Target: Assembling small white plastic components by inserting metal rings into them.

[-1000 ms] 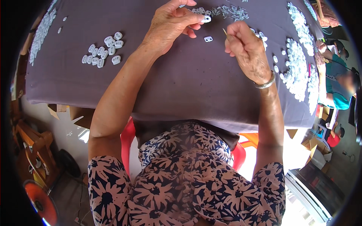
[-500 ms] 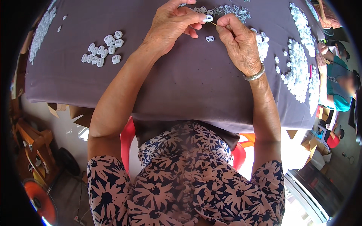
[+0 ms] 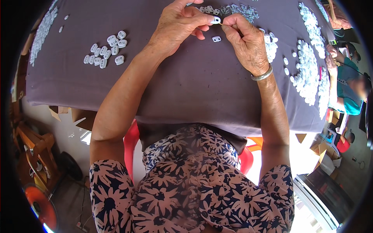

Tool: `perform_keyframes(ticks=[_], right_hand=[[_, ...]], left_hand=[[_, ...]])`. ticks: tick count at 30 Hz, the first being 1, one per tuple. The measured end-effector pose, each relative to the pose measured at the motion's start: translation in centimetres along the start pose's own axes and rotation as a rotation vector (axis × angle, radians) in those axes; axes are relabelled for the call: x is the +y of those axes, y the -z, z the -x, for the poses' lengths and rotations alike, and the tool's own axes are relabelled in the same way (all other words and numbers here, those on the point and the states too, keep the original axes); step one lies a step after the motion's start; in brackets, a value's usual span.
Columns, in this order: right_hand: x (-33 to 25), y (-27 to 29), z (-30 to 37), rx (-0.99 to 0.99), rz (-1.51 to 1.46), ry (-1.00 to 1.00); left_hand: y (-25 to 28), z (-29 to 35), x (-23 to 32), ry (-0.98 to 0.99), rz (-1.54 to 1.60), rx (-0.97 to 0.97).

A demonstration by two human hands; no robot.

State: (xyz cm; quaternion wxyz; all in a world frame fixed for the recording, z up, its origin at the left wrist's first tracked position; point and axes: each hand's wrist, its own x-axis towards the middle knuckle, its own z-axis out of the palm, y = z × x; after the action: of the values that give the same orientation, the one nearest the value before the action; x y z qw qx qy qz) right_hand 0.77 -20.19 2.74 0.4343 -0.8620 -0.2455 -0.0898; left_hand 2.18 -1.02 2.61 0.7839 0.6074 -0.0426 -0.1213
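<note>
Between the thumb and fingers of my left hand (image 3: 175, 29) is a small white plastic piece (image 3: 216, 20) with a dark hole, shaped like a cord lock. My right hand (image 3: 246, 44), a bracelet at its wrist, pinches a thin tan stick (image 3: 221, 24) like a toothpick. The stick's tip is close to the white piece; whether it touches is too small to tell. A loose two-holed white piece (image 3: 216, 39) lies on the cloth just below the hands. Beyond them are a row of white pieces (image 3: 208, 9) and a scatter of small metal bits (image 3: 244, 13), perhaps springs.
A dark cloth covers the table (image 3: 186, 89). Left of my forearm sits a group of two-holed white pieces (image 3: 104, 51). Large heaps of small white parts (image 3: 307, 73) spread along the right side, another heap (image 3: 43, 31) at far left. A co-worker (image 3: 349, 85) sits at right.
The white piece in my left hand has tilted and shifted slightly right. Less of the stick shows between the hands. Both arms stay almost in place.
</note>
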Motion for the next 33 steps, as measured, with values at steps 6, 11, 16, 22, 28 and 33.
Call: perform_keyframes(ticks=[6, 11, 16, 22, 28, 33], right_hand=[[0.6, -0.2, -0.1, 0.007, -0.044, -0.036], [0.1, -0.8, 0.1, 0.052, -0.222, -0.128], [0.4, -1.2, 0.2, 0.06, -0.24, -0.13], [0.9, -1.2, 0.0, 0.034, -0.317, -0.154], [1.0, -0.8, -0.1, -0.027, -0.325, -0.191], [1.0, -0.2, -0.1, -0.12, -0.31, -0.179]], left_hand=[[0.2, -0.2, -0.3, -0.032, -0.005, -0.035], [0.1, -0.2, -0.3, -0.04, -0.047, -0.018], [0.1, -0.1, -0.4, -0.069, -0.078, 0.003], [0.3, -0.3, -0.6, -0.062, -0.068, 0.011], [0.4, -0.3, -0.7, -0.048, -0.035, 0.01], [0.9, -0.5, -1.0, -0.068, -0.055, -0.033]])
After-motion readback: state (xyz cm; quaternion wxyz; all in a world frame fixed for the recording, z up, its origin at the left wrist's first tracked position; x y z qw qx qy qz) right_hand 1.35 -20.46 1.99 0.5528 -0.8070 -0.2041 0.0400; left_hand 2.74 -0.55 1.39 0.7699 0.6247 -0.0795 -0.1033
